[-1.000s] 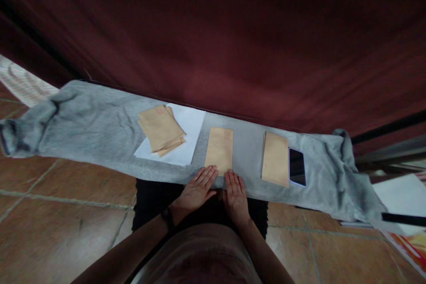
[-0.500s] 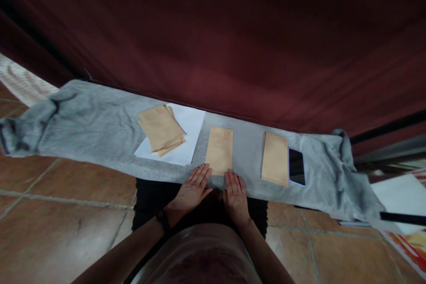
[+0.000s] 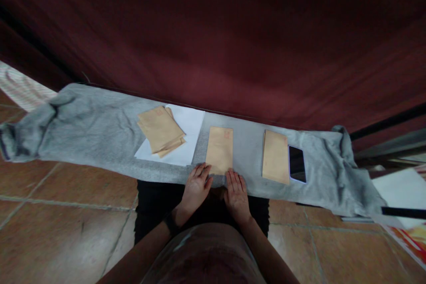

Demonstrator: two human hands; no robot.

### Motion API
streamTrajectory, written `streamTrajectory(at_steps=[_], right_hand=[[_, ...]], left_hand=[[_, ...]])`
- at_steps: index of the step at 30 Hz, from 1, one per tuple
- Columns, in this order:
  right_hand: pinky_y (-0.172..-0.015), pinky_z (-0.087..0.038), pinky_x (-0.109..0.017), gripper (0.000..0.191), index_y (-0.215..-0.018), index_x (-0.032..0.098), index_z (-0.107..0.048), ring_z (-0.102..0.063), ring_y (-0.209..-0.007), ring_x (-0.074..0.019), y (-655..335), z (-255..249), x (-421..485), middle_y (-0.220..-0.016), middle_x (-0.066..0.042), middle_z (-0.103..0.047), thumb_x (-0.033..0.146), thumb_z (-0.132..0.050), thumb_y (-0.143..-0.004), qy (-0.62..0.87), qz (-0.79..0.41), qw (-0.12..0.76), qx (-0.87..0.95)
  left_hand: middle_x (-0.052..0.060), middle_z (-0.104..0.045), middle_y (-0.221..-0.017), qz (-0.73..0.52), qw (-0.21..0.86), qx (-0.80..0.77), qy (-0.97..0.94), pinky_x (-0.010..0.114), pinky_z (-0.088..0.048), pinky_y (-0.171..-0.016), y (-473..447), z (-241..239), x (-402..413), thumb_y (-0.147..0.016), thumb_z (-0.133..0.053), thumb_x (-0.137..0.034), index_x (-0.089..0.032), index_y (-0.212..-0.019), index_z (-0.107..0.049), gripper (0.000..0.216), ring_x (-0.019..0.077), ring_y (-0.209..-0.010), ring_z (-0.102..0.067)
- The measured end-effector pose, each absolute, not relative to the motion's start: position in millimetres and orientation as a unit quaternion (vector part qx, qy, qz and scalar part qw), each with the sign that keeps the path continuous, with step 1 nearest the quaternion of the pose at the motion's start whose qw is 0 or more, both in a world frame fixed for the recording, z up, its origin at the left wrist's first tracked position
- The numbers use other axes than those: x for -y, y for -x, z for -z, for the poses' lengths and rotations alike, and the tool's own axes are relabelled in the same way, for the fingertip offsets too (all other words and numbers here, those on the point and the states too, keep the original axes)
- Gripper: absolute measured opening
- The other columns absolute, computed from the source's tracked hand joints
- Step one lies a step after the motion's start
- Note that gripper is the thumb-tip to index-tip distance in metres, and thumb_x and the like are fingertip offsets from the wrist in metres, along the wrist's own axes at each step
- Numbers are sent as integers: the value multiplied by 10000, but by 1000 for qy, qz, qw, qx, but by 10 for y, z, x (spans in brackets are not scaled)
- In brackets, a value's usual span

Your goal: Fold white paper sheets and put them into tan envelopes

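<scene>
A single brown envelope (image 3: 219, 149) lies upright in the middle of a grey cloth (image 3: 100, 133) spread over a narrow surface. My left hand (image 3: 196, 187) rests flat at the envelope's near left corner, fingers stretched out and touching its edge. My right hand (image 3: 236, 193) lies flat at the near right corner, fingers extended. Neither hand holds anything. A loose pile of brown envelopes (image 3: 161, 129) sits on white paper (image 3: 187, 134) to the left. A neat stack of envelopes (image 3: 275, 156) lies to the right, beside a dark phone (image 3: 297, 164).
A dark red curtain (image 3: 213, 40) hangs right behind the cloth-covered surface. Terracotta floor tiles (image 3: 66, 213) show below. White sheets and colourful papers (image 3: 404, 195) lie at the far right, crossed by a black bar.
My left hand has slid slightly left and back along the envelope's near edge. The view has shifted a little; the envelope and the piles have stayed put.
</scene>
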State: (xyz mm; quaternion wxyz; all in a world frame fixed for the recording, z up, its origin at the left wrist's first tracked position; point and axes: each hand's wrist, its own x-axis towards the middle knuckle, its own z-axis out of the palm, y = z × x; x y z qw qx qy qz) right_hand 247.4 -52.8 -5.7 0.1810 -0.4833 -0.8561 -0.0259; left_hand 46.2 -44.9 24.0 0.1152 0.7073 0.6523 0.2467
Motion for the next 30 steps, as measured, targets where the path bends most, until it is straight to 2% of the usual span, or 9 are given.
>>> streamTrajectory(at_steps=[6, 10, 14, 19, 22, 30], right_hand=[[-1193, -331, -513, 672, -1599, 83, -174, -364, -1464, -291, -2468, 64, 532, -1573, -172, -408, 144, -413, -974, 486, 19, 192, 852], [-1182, -345, -511, 664, -1602, 101, -174, -373, -1460, -290, -2467, 66, 525, -1573, -164, -411, 178, -421, -991, 485, 8, 206, 850], [-1180, -339, -519, 635, -1592, 99, -213, -379, -1455, -294, -2460, 48, 514, -1567, -168, -420, 206, -424, -1003, 487, -5, 213, 847], [-1186, -328, -511, 572, -1556, 94, -317, -386, -1451, -285, -2436, 2, 502, -1548, -169, -448, 218, -422, -1008, 498, -25, 210, 841], [-1183, -329, -511, 538, -1531, 92, -367, -400, -1442, -282, -2416, -28, 499, -1533, -170, -469, 221, -415, -1011, 505, -31, 212, 836], [-1191, -314, -489, 441, -1437, 122, -512, -522, -1345, -260, -2373, -149, 432, -1443, -137, -580, 221, -421, -1017, 523, -51, 220, 821]], left_hand=[[82, -695, -1115, -373, 233, -661, -607, 431, -510, -987, -431, -277, 320, -937, -570, -342, -200, -1257, -631, 355, 237, -1064, -643], [51, -710, -932, -397, 325, -681, -522, 385, -550, -834, -437, -268, 280, -906, -594, -371, -168, -1306, -593, 449, 212, -856, -681], [30, -726, -851, -410, 420, -669, -456, 344, -552, -719, -480, -252, 232, -855, -623, -333, -147, -1373, -527, 559, 205, -756, -697], [2, -693, -698, -424, 498, -644, -397, 302, -527, -632, -497, -255, 131, -791, -633, -276, -147, -1140, -630, 373, 185, -635, -679], [-15, -673, -649, -424, 519, -632, -389, 282, -517, -603, -488, -292, 107, -769, -629, -266, -163, -1021, -632, 272, 169, -590, -663], [-47, -627, -555, -437, 530, -628, -367, 241, -468, -544, -542, -341, 145, -766, -627, -294, -188, -971, -565, 239, 143, -522, -610]])
